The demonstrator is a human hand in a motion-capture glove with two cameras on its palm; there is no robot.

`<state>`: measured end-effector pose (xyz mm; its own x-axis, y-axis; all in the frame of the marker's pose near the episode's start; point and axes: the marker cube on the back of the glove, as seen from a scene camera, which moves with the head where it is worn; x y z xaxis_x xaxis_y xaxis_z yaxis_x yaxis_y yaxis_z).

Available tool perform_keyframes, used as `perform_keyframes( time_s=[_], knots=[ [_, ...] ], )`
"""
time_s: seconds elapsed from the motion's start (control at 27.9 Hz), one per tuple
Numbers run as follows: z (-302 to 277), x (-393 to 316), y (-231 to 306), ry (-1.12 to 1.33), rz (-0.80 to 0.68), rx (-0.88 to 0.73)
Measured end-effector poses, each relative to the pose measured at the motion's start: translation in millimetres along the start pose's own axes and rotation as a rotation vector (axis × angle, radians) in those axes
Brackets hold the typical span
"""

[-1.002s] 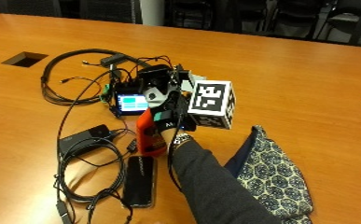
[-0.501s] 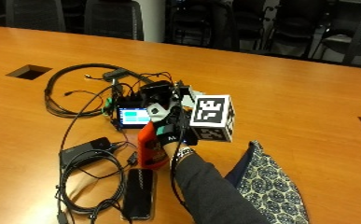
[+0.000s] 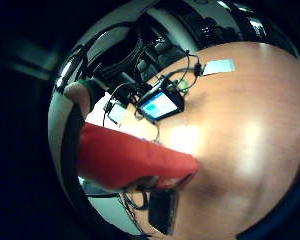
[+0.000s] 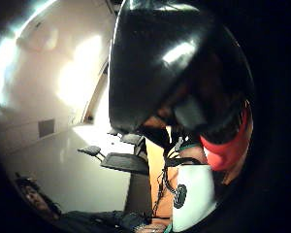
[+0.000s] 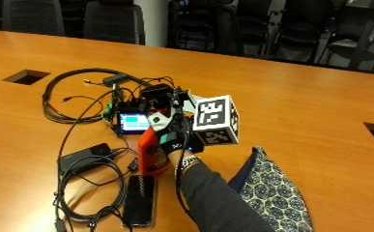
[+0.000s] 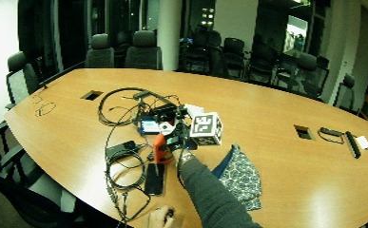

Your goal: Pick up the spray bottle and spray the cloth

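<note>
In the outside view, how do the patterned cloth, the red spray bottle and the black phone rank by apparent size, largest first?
1. Patterned cloth, clearly largest, though cut off by the frame edge.
2. Red spray bottle and black phone look similar; the gloved right hand covers part of the bottle, so I will not rank them.

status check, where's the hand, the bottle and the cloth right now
Right hand grips red spray bottle, upright by the table. Patterned cloth lies flat beside the forearm, unsprayed. Phone and cables crowd the bottle's other side.
</note>
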<state>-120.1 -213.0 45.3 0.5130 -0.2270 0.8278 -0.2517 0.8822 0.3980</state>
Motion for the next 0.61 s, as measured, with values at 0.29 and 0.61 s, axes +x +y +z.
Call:
perform_keyframes(
  time_s=[0.29,0.61],
  knots=[
    [1.9,5.8,12.2,0.014,0.019,-0.049],
    [-22.6,-30.0,29.9,0.125,-0.038,-0.166]
  ],
)
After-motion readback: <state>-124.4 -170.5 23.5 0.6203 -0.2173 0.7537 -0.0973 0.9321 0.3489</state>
